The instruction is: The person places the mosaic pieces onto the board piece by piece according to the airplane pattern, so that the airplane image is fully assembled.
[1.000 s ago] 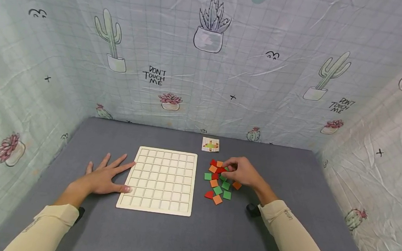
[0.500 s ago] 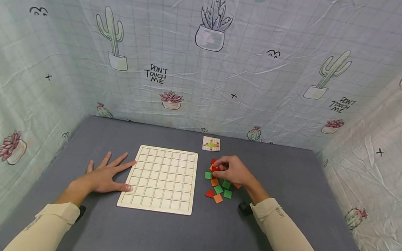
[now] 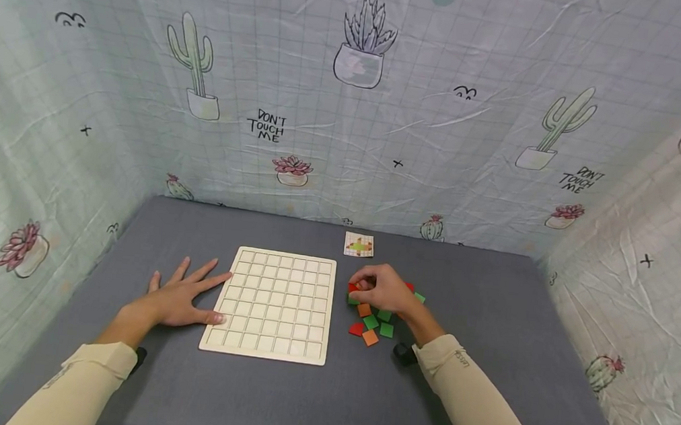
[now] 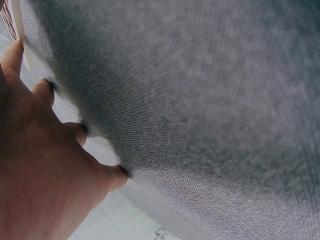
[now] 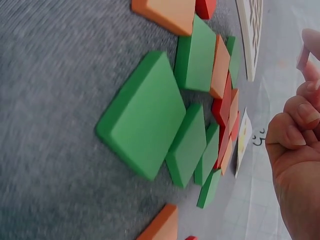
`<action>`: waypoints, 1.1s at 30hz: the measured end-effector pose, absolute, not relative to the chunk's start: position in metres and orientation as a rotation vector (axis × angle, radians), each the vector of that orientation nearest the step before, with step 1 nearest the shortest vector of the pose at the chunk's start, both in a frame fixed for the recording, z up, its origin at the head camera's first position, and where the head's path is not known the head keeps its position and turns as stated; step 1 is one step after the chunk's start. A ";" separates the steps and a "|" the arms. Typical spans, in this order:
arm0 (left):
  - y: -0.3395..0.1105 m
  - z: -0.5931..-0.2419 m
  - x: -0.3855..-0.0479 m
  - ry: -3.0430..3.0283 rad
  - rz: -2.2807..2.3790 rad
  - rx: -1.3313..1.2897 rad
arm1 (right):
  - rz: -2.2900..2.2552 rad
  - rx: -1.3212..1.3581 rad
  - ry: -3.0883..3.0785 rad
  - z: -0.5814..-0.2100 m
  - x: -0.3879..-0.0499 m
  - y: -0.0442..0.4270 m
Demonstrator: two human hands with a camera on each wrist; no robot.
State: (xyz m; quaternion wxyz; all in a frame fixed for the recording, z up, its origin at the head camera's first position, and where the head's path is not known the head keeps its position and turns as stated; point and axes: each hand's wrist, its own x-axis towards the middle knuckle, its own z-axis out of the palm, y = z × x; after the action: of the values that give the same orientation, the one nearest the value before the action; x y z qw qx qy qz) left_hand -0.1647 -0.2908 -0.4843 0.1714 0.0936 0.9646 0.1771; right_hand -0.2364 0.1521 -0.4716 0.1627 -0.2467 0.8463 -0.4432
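My left hand [image 3: 171,302] lies with its fingers spread on the grey table, its index fingertip and thumb touching the left edge of a pale square grid board [image 3: 274,304]. Part of that board's edge shows by a fingertip of the left hand [image 4: 40,150] in the left wrist view. Over a loose group of small tiles, my right hand [image 3: 388,291] pinches a red tile [image 3: 353,286] between thumb and fingers. The right wrist view shows the right hand [image 5: 300,145] raised above the tabletop, beyond flat green tiles [image 5: 145,117], with the pinched tile [image 5: 303,57] edge-on.
A small picture card [image 3: 359,245] lies behind the tiles. Several green, red and orange tiles [image 3: 370,337] are scattered right of the board, some hidden under my right hand. A patterned cloth [image 3: 347,139] hangs behind and beside the grey table [image 3: 251,400].
My right hand has moved left across the tiles, a red tile between its fingertips, uncovering tiles on the group's right side. The left hand and the board stay in place.
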 end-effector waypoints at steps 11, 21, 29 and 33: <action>-0.289 -0.482 -0.163 2.733 0.509 0.253 | -1.251 -0.717 2.409 -0.474 -0.239 0.141; -0.286 -0.481 -0.161 2.732 0.516 0.243 | -1.275 -0.688 2.383 -0.478 -0.240 0.133; -0.287 -0.480 -0.161 2.728 0.514 0.243 | -1.306 -0.690 2.372 -0.479 -0.240 0.125; -0.288 -0.480 -0.162 2.726 0.505 0.240 | -1.284 -0.699 2.384 -0.480 -0.240 0.121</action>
State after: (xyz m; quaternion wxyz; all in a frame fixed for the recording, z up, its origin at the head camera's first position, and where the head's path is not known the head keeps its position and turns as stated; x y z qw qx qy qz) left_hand -0.1615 -0.2876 -0.4795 0.1784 0.0849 0.9639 0.1786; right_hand -0.2401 0.1211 -0.4804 0.1716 -0.2464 0.8398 -0.4523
